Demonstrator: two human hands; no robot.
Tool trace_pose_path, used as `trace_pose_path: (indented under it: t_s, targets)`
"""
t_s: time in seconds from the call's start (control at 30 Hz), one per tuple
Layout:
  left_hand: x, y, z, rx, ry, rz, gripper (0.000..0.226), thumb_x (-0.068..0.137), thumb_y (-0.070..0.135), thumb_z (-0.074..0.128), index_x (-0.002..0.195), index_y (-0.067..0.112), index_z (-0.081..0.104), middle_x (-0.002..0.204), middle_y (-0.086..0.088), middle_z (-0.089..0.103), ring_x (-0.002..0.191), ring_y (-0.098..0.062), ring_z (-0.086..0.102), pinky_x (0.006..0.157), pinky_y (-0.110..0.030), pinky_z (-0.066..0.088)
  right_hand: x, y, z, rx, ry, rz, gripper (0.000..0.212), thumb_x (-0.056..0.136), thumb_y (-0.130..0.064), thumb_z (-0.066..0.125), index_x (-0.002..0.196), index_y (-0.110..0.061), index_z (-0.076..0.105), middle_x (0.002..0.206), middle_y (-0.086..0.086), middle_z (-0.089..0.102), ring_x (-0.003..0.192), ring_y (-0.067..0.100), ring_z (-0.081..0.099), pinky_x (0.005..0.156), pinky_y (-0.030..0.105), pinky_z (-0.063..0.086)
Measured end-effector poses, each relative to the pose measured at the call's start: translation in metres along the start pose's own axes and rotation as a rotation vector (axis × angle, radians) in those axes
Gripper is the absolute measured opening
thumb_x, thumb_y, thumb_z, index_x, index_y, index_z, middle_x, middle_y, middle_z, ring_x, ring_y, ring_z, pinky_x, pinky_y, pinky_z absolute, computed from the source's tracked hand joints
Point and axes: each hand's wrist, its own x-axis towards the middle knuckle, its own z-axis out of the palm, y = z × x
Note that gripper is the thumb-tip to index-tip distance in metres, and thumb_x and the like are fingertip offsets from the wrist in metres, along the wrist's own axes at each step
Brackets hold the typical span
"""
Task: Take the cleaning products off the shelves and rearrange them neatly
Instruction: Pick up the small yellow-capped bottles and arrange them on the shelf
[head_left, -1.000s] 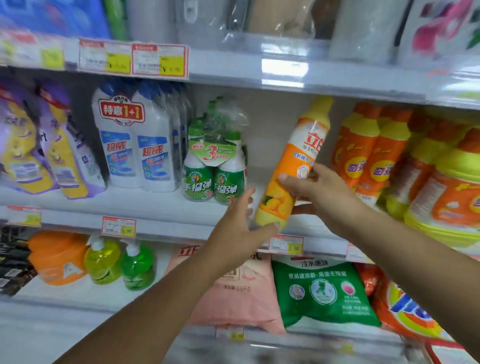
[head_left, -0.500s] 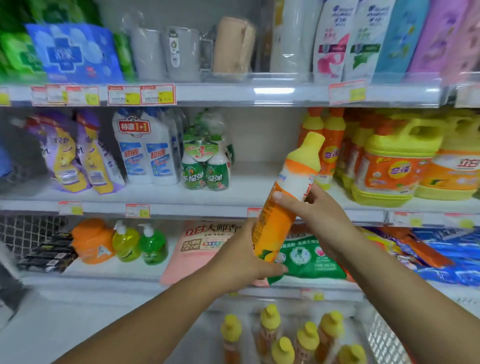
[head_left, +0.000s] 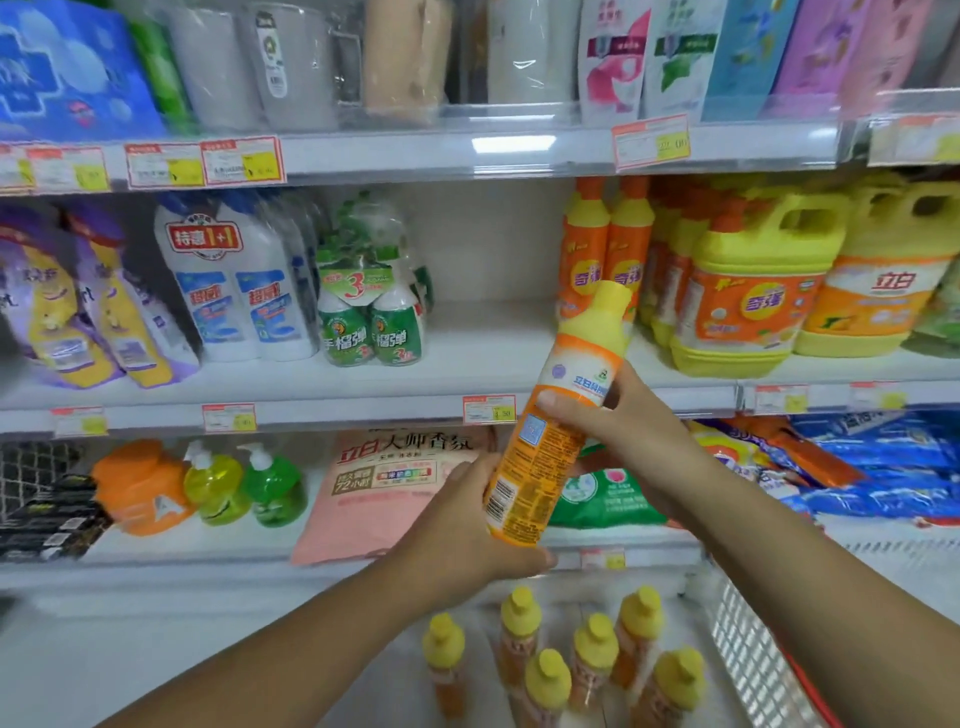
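An orange dish-soap bottle (head_left: 556, 426) with a yellow cap is held tilted in front of the shelves, cap up and to the right. My left hand (head_left: 467, 535) grips its bottom end. My right hand (head_left: 623, 431) grips its middle, just under the white label. Below my hands, several matching yellow-capped bottles (head_left: 571, 660) stand upright on a white surface. The middle shelf (head_left: 488, 353) has a bare gap behind the held bottle.
On the middle shelf stand white bottles (head_left: 234, 291), green bottles (head_left: 371, 322), orange bottles (head_left: 602, 244) and yellow jugs (head_left: 753, 291). Below it lie a pink bag (head_left: 384, 488), a green bag (head_left: 602, 493) and pump bottles (head_left: 244, 488). A white wire basket edge (head_left: 753, 639) is at lower right.
Both hands have carried the bottle off the middle shelf, down and toward me. The view has dropped, so the standing bottles below show more fully.
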Motion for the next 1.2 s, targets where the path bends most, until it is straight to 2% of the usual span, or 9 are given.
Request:
trace_pose_path:
  t_s: [0.13, 0.2, 0.3, 0.37, 0.5, 0.6, 0.77, 0.93, 1.2]
  targets:
    - [0.001, 0.001, -0.012, -0.160, -0.156, -0.096, 0.062, 0.071, 0.025, 0.085, 0.122, 0.041, 0.055, 0.114, 0.009, 0.071, 0.104, -0.009, 0.068, 0.094, -0.032, 0.054, 0.009, 0.004, -0.003, 0.155, 0.014, -0.051, 0.056, 0.084, -0.014, 0.075, 0.132, -0.023, 0.048, 0.103, 0.010, 0.074, 0.083, 0.022, 0.073, 0.061, 0.031, 0.056]
    - [0.001, 0.000, -0.017, -0.291, -0.227, -0.154, 0.057, 0.066, 0.024, 0.076, 0.119, 0.033, 0.060, 0.117, -0.002, 0.071, 0.111, -0.020, 0.066, 0.091, -0.028, 0.054, 0.013, 0.007, -0.003, 0.172, 0.005, -0.041, 0.068, 0.083, -0.012, 0.075, 0.139, -0.028, 0.042, 0.100, 0.011, 0.073, 0.082, 0.023, 0.073, 0.062, 0.034, 0.056]
    - [0.002, -0.003, -0.014, -0.338, -0.183, -0.171, 0.061, 0.063, 0.021, 0.076, 0.122, 0.023, 0.060, 0.114, -0.008, 0.072, 0.110, -0.028, 0.067, 0.092, -0.037, 0.056, 0.017, 0.011, -0.002, 0.267, -0.062, -0.010, 0.074, 0.076, -0.017, 0.065, 0.142, -0.038, 0.039, 0.104, 0.011, 0.068, 0.090, 0.027, 0.070, 0.069, 0.040, 0.056]
    - [0.000, -0.003, -0.010, -0.295, -0.114, -0.137, 0.065, 0.064, 0.021, 0.083, 0.123, 0.024, 0.056, 0.111, -0.002, 0.073, 0.102, -0.022, 0.071, 0.090, -0.038, 0.057, 0.018, 0.008, -0.001, 0.301, -0.100, 0.000, 0.072, 0.076, -0.019, 0.064, 0.141, -0.040, 0.040, 0.109, 0.009, 0.066, 0.093, 0.026, 0.069, 0.071, 0.041, 0.057]
    - [-0.005, 0.001, -0.002, -0.221, -0.002, -0.078, 0.066, 0.065, 0.021, 0.092, 0.114, 0.037, 0.050, 0.109, 0.015, 0.066, 0.091, 0.001, 0.068, 0.077, -0.023, 0.057, 0.016, 0.000, 0.004, -0.025, -0.030, 0.027, 0.089, 0.071, -0.042, 0.082, 0.144, -0.045, 0.032, 0.115, 0.008, 0.065, 0.091, 0.022, 0.073, 0.066, 0.035, 0.060]
    - [-0.007, 0.007, 0.000, -0.187, -0.011, -0.073, 0.055, 0.071, 0.023, 0.088, 0.107, 0.040, 0.051, 0.098, 0.024, 0.065, 0.082, 0.012, 0.064, 0.066, -0.011, 0.052, 0.014, 0.005, 0.005, 0.029, -0.032, 0.018, 0.086, 0.080, -0.027, 0.078, 0.148, -0.047, 0.029, 0.108, 0.011, 0.071, 0.089, 0.023, 0.075, 0.062, 0.036, 0.059]
    - [-0.001, 0.007, -0.011, -0.298, -0.078, -0.140, 0.049, 0.078, 0.015, 0.082, 0.117, 0.033, 0.058, 0.110, 0.009, 0.072, 0.099, -0.009, 0.070, 0.089, -0.032, 0.058, 0.015, 0.008, 0.000, 0.143, -0.050, 0.006, 0.066, 0.086, -0.017, 0.072, 0.144, -0.026, 0.043, 0.107, 0.009, 0.075, 0.091, 0.025, 0.074, 0.062, 0.032, 0.058]
    - [-0.002, 0.005, -0.012, -0.316, -0.086, -0.108, 0.053, 0.076, 0.007, 0.082, 0.120, 0.025, 0.060, 0.108, 0.005, 0.075, 0.099, -0.015, 0.072, 0.087, -0.033, 0.058, 0.013, 0.010, -0.004, 0.208, -0.152, 0.034, 0.053, 0.082, -0.019, 0.066, 0.133, -0.009, 0.054, 0.114, 0.017, 0.071, 0.099, 0.030, 0.071, 0.076, 0.039, 0.059]
    - [-0.002, 0.003, -0.014, -0.310, -0.076, -0.096, 0.056, 0.072, 0.010, 0.085, 0.117, 0.031, 0.058, 0.107, 0.009, 0.075, 0.098, -0.012, 0.072, 0.084, -0.031, 0.059, 0.013, 0.014, -0.005, 0.239, -0.211, 0.028, 0.049, 0.089, -0.017, 0.062, 0.136, -0.012, 0.052, 0.120, 0.016, 0.069, 0.108, 0.032, 0.068, 0.085, 0.041, 0.058]
